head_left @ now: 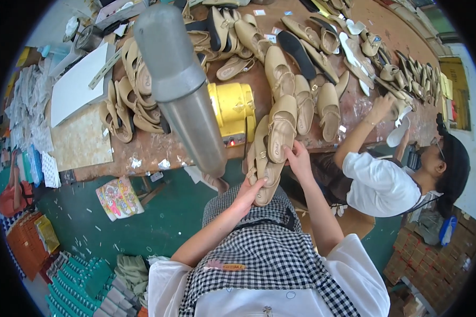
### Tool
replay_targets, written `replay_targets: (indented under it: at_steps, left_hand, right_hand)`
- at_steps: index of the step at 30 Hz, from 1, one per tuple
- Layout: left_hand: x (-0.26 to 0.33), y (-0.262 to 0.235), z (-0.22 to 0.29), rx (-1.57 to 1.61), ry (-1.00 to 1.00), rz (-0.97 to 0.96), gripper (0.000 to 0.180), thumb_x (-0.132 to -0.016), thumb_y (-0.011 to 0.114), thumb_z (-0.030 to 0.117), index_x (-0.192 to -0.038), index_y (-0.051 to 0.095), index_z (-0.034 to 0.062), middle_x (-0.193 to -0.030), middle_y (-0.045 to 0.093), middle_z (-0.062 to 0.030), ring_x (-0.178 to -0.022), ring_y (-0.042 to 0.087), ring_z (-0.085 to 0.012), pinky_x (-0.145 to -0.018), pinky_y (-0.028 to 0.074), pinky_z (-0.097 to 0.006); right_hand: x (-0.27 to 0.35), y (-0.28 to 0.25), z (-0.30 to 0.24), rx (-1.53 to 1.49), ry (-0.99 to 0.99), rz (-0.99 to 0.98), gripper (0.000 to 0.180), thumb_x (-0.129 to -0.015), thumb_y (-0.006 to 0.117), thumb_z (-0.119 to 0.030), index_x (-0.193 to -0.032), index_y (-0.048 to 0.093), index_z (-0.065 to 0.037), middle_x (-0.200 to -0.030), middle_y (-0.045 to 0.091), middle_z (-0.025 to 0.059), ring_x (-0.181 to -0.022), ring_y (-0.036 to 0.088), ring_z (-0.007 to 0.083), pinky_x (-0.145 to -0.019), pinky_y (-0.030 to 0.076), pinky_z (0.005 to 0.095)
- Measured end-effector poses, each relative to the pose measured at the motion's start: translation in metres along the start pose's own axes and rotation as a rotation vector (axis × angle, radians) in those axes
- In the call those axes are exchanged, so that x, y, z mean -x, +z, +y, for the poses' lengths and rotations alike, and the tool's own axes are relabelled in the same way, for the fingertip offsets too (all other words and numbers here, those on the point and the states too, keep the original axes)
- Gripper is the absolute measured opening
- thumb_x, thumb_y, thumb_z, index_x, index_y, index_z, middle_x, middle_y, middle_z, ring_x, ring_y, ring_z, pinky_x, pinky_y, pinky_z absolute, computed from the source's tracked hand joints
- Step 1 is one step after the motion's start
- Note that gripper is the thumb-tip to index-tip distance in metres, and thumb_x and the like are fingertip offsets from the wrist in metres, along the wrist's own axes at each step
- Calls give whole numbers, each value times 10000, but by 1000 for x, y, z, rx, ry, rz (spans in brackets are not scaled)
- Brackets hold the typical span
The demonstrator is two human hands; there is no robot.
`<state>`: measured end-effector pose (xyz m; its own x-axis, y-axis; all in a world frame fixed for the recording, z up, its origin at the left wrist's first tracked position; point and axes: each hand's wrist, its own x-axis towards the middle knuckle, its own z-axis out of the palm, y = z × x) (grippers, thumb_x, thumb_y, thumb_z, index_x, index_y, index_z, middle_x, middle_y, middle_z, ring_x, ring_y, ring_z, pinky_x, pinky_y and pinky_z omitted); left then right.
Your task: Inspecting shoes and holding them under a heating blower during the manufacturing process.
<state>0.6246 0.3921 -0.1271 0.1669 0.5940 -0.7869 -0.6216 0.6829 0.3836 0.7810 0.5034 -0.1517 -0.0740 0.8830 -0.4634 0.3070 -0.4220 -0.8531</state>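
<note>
My left hand (245, 194) is closed on a tan shoe (268, 177), its thumb on the insole near the heel. Another tan shoe (282, 127), lying partly over the first with its toe pointing away from me, has its heel end pinched by my right hand (300, 160). Both shoes have a strap across the opening and a pale insole. They are held just at the near edge of the table, above my checked apron. Beyond them, several more tan shoes (277, 68) lie on the tabletop.
A grey metal tube (188, 105) rises at the left in front of a yellow machine (231, 110). Tan shoes crowd the brown table (190, 150). At the right, a co-worker in a white shirt (381, 182) handles a pale shoe part. A patterned stool seat (119, 198) stands below left.
</note>
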Motion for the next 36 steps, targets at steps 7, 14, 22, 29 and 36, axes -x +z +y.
replay_targets:
  at_steps: [7,14,22,29,36]
  left_hand:
    - [27,-19,-4,-86,198,-141,653,-806,649,160,-1308,262,3,-1247,450,-99,-1147,434,-163,-962,364,-293]
    - [81,-50,19,-349,374,-150,704,-711,724,138,-1269,320,-8,-1183,489,-107,-1082,486,-165,-926,395,-288]
    - [132,-108,44,-443,177,-182,553,-896,477,330,-1302,338,-18,-1215,487,-139,-1094,477,-187,-940,373,-282]
    - [128,-129,37,-298,162,11,515,-946,248,375,-1235,429,-11,-1208,493,-117,-1110,455,-165,-964,328,-277]
    - [129,-136,74,192,107,183,420,-889,361,276,-1155,496,-18,-1091,574,-110,-972,563,-197,-835,465,-326]
  right_hand:
    - [89,17,-9,89,-115,-6,320,-805,586,-103,-1095,504,6,-910,546,101,-849,568,169,-701,474,276]
    - [122,-10,-53,-76,96,-339,517,-797,635,-206,-1230,422,-19,-1223,466,95,-1151,432,195,-968,346,339]
    - [103,44,-77,-460,173,-400,407,-911,454,-332,-1200,484,-47,-1088,547,74,-1013,511,151,-896,403,293]
    - [98,73,-58,-327,131,-424,377,-922,440,-320,-1158,519,-37,-1089,553,76,-1004,521,151,-888,406,280]
    - [73,90,-27,-544,221,-281,367,-937,415,-302,-1152,506,-19,-1109,553,88,-1043,519,174,-901,410,310]
